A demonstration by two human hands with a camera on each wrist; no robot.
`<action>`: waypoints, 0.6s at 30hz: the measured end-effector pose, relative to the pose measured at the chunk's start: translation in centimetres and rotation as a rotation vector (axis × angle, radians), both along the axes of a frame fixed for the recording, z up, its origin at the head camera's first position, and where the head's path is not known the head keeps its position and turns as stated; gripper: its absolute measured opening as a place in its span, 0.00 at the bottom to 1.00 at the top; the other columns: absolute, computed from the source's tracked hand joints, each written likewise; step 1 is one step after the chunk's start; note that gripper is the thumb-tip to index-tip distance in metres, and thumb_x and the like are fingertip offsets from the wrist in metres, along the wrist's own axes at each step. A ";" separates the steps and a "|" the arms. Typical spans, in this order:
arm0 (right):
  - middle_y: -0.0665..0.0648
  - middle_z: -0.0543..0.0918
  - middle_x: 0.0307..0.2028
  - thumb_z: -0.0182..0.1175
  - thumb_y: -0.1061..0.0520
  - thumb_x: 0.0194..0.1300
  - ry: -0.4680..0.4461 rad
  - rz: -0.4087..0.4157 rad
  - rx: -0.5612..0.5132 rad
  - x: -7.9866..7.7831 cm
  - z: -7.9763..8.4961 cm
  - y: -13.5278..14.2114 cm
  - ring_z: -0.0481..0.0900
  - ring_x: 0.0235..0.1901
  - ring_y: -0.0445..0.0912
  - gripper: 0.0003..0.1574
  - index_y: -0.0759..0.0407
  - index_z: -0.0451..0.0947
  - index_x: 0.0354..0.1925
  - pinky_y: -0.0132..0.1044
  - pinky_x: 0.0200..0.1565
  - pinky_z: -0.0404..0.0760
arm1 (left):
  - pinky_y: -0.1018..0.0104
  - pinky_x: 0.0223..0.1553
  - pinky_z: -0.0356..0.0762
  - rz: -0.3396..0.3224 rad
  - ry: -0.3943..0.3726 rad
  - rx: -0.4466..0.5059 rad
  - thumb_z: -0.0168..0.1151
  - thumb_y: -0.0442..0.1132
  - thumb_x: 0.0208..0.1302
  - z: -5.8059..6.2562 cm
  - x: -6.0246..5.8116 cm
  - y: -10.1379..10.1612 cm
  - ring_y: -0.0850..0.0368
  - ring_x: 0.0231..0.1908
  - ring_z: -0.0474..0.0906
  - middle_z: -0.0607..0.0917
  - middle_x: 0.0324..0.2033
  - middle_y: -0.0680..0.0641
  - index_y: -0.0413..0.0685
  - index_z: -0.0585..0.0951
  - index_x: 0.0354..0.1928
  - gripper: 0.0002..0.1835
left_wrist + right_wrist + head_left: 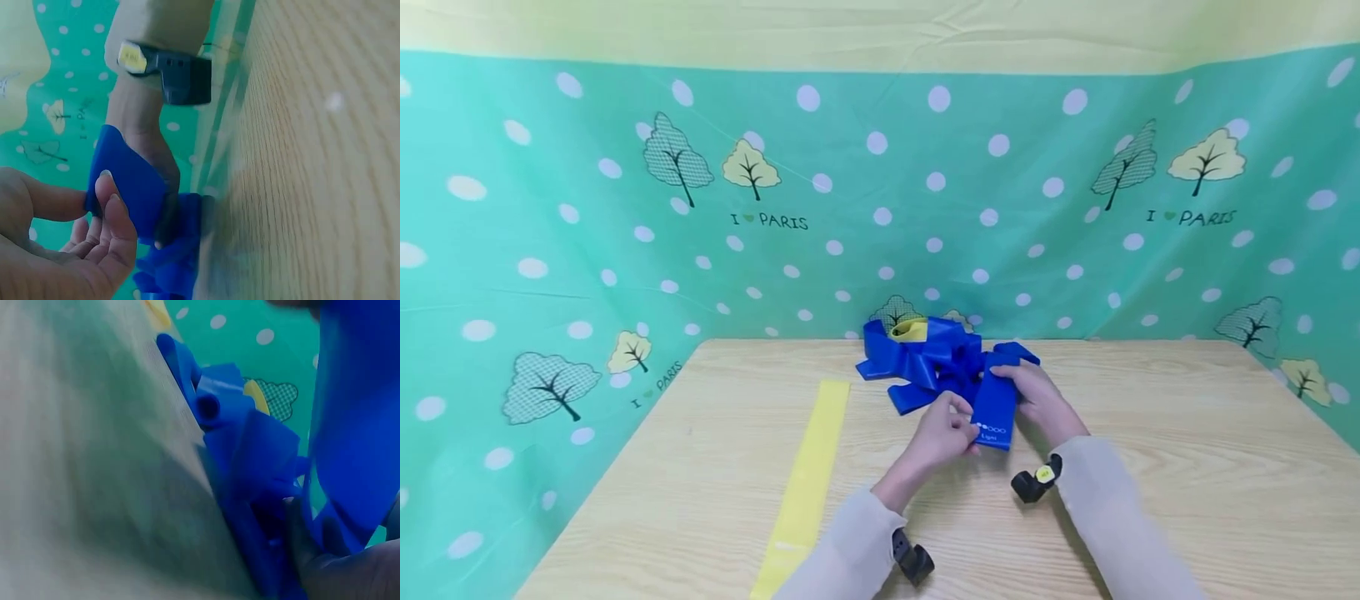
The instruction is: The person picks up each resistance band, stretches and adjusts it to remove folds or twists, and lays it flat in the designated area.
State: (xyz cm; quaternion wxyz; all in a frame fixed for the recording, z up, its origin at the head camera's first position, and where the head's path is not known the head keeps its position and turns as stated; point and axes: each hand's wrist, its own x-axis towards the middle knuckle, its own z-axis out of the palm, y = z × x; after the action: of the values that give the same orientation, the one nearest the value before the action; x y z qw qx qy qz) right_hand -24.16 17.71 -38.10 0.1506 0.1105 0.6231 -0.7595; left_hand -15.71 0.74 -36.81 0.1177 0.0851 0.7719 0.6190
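A flat blue resistance band (996, 404), printed "Light" beside a row of small circles, is stretched between the two hands above the table. My left hand (938, 433) pinches its near end between thumb and fingers; the left wrist view shows that same pinch on the band (125, 181). Farther up the strip, my right hand (1037, 396) grips it, thumb on the upper face and fingers partly hidden behind. Beyond them lies a tangled heap of blue band (940, 350), seen also in the right wrist view as loose blue loops (262, 450).
Left of the hands a yellow band (808, 467) lies flat along the wooden table (685, 467). A yellow loop (910, 330) pokes out of the heap's top. Behind stands a green dotted curtain (940, 208), close to the table's back edge. Each wrist wears a strapped black camera (1033, 483).
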 end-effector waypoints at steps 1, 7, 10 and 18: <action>0.69 0.47 0.73 0.47 0.64 0.70 0.010 -0.006 0.020 -0.2 0.1 0.1 0.52 0.72 0.58 0.45 0.67 0.31 0.73 0.46 0.70 0.56 | 0.65 0.29 0.80 -0.007 0.005 -0.006 0.55 0.25 0.64 0.1 0.2 -0.2 0.50 0.22 0.81 0.76 0.17 0.48 0.40 0.68 0.42 0.09; 0.68 0.48 0.73 0.46 0.62 0.70 0.048 -0.010 0.192 -1.4 0.7 0.7 0.50 0.72 0.58 0.39 0.73 0.42 0.71 0.47 0.71 0.52 | 0.68 0.26 0.77 -0.022 0.046 -0.017 0.54 0.25 0.61 0.4 1.4 -1.0 0.41 0.25 0.82 0.79 0.20 0.42 0.39 0.71 0.42 0.08; 0.71 0.54 0.71 0.47 0.60 0.71 0.061 -0.001 0.282 -1.8 0.9 1.0 0.56 0.70 0.59 0.37 0.75 0.47 0.70 0.48 0.69 0.57 | 0.70 0.24 0.74 -0.029 0.067 -0.012 0.53 0.23 0.58 0.2 2.1 -1.6 0.42 0.23 0.81 0.77 0.17 0.45 0.37 0.72 0.40 0.08; 0.61 0.69 0.57 0.49 0.57 0.71 0.100 -0.003 0.351 -2.4 1.7 0.7 0.72 0.51 0.46 0.28 0.71 0.60 0.63 0.43 0.60 0.71 | 0.72 0.21 0.68 -0.067 0.053 -0.052 0.55 0.25 0.58 -0.9 4.2 -3.3 0.58 0.20 0.77 0.75 0.17 0.52 0.40 0.73 0.40 0.08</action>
State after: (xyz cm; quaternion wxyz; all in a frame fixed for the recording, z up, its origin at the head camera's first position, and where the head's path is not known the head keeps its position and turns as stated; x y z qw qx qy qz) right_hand -26.56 18.42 -36.44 0.0964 0.0981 0.7528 -0.6438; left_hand -11.55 -2.55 -37.72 0.1199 0.1244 0.7871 0.5921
